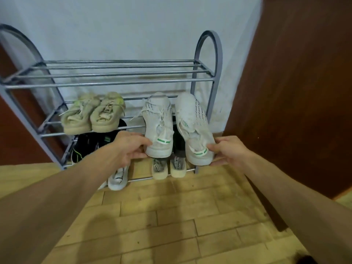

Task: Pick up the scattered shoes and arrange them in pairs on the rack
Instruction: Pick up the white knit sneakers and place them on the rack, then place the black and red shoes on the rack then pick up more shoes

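Note:
A grey metal shoe rack [114,82] stands against the pale wall, its top shelf bare. My left hand [131,147] grips the heel of a white knit sneaker [158,122] with a green heel stripe. My right hand [228,151] grips the heel of its matching sneaker [192,121]. Both sneakers lie toe-first over the right half of the middle shelf, heels jutting past the front bar. A beige pair [93,113] sits on the left of that shelf. Below are black shoes [85,145], a white shoe [118,178] and a grey-soled pair [168,168].
A dark brown wooden door [295,92] stands close to the right of the rack. Tan floor tiles [171,216] spread in front. Another brown panel [11,130] shows behind the rack's left arch.

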Action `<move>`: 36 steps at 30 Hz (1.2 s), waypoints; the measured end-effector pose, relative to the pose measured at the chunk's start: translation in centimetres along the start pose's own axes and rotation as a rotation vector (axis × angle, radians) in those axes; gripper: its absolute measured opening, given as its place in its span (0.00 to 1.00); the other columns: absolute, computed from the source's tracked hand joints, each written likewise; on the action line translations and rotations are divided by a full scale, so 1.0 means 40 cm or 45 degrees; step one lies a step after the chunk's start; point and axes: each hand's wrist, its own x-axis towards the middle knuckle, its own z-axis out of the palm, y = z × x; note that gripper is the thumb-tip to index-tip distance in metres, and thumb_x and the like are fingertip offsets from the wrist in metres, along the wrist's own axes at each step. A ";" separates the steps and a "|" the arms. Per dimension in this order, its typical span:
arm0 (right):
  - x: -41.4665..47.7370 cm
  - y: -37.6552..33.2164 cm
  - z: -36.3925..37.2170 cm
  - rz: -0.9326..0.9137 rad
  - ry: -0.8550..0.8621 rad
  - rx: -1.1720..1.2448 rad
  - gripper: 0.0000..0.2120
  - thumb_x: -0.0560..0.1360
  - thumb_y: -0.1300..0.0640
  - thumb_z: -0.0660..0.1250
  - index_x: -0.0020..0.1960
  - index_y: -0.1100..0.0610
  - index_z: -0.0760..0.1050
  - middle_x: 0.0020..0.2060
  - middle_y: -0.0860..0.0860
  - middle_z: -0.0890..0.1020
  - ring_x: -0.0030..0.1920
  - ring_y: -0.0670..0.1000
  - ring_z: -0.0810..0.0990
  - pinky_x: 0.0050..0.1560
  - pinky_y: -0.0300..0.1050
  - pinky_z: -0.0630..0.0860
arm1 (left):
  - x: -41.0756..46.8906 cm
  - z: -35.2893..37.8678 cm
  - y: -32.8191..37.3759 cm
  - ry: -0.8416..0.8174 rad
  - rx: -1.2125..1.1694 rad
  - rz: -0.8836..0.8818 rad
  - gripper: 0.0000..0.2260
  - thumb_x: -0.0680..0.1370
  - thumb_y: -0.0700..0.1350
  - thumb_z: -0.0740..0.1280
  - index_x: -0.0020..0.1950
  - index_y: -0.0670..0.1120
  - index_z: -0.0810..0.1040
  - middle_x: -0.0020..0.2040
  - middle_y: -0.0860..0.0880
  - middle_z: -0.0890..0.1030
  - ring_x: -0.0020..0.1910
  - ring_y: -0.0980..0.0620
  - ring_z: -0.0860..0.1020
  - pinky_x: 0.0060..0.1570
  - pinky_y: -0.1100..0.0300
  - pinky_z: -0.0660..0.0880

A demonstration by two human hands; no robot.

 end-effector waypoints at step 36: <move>0.066 -0.056 0.006 -0.343 0.035 -0.553 0.17 0.79 0.59 0.61 0.68 0.55 0.72 0.54 0.52 0.79 0.48 0.55 0.83 0.47 0.51 0.83 | -0.019 0.143 0.064 0.331 0.237 0.329 0.20 0.73 0.51 0.63 0.62 0.44 0.74 0.60 0.43 0.75 0.48 0.45 0.79 0.39 0.53 0.80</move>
